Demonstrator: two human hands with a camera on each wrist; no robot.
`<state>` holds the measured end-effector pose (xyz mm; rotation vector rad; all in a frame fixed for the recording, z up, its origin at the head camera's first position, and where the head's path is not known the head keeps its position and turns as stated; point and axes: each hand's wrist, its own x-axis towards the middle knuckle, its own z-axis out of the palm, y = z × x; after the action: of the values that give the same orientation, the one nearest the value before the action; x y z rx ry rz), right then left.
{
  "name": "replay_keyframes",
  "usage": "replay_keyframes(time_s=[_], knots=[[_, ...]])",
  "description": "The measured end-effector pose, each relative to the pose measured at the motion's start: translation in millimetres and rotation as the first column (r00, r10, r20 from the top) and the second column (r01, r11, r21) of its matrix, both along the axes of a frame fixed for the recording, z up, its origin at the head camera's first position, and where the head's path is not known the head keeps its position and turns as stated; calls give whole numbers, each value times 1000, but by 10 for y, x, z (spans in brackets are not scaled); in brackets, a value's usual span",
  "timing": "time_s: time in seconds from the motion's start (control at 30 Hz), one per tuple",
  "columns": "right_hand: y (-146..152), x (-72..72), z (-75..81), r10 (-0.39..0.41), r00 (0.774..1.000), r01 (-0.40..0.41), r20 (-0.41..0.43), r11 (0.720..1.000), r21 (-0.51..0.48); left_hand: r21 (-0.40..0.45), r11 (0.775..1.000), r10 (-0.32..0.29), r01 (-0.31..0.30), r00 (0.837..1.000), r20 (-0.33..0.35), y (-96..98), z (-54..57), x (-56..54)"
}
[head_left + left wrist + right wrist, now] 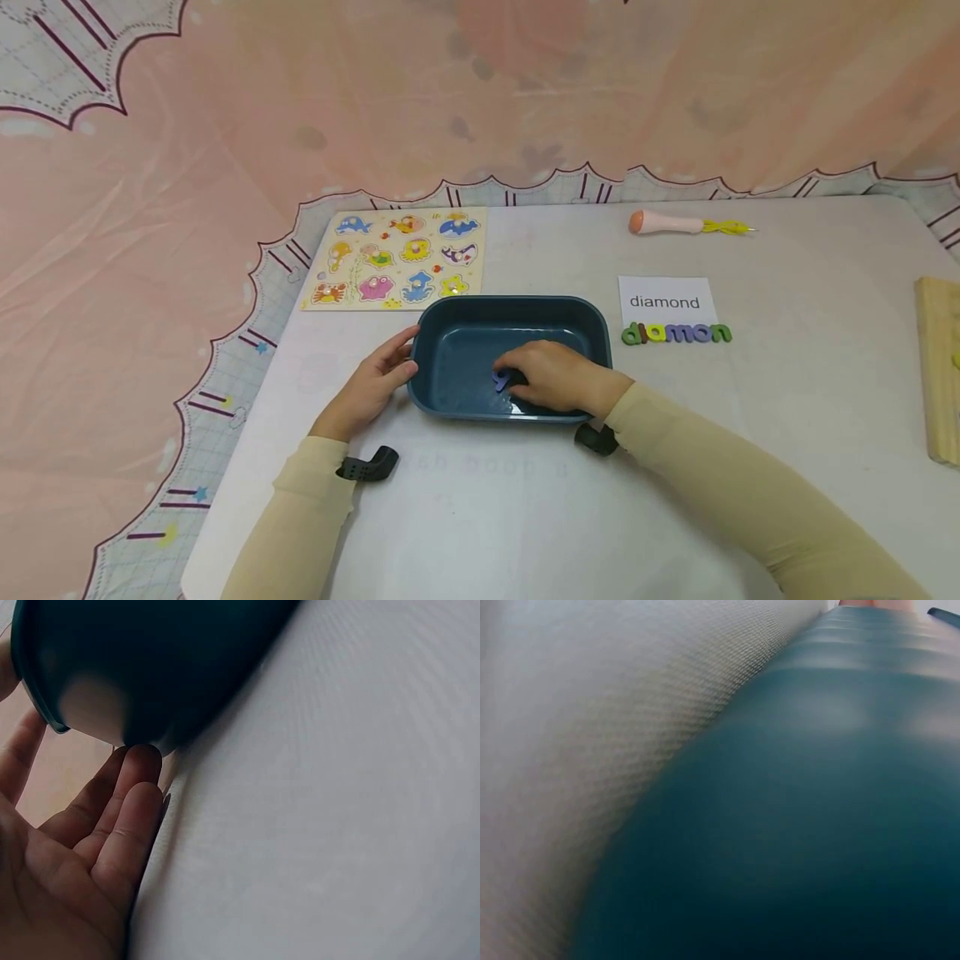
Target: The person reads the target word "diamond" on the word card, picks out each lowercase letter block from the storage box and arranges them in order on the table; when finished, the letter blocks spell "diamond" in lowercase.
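Observation:
A dark teal tray (450,354) stands in the middle of the table. My right hand (551,375) reaches down into it, thumb and forefinger around a small blue-purple letter (500,381). At the tray's left end my left hand (367,383) rests with its fingers loosely extended against the outside wall. The left wrist view shows these fingers (124,825) beside the tray's underside and wall. Only the tray's outer side (795,802) and the table appear in the right wrist view; the right hand is hidden there.
Right of the tray lies a white card (664,301) printed "diamond", with coloured letters (678,333) spelling "diamon" along its lower edge. A sea-animal puzzle board (393,258) lies behind left, a pink-handled tool (675,222) behind right. A wooden piece (937,371) stands at the right edge.

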<state>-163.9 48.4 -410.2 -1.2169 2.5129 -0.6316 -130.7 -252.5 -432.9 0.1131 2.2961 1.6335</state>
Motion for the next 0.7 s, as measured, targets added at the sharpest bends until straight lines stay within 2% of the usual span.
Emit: replay_keyframes(time_s=[0.4, 0.7], knots=[[-1, 10, -5, -6, 1000, 7, -22, 1000, 18, 16, 1000, -3, 3, 1000, -6, -4, -20, 3], [3, 33, -2, 23, 999, -23, -45, 1000, 7, 0, 1000, -10, 10, 1000, -18, 9, 10, 17]])
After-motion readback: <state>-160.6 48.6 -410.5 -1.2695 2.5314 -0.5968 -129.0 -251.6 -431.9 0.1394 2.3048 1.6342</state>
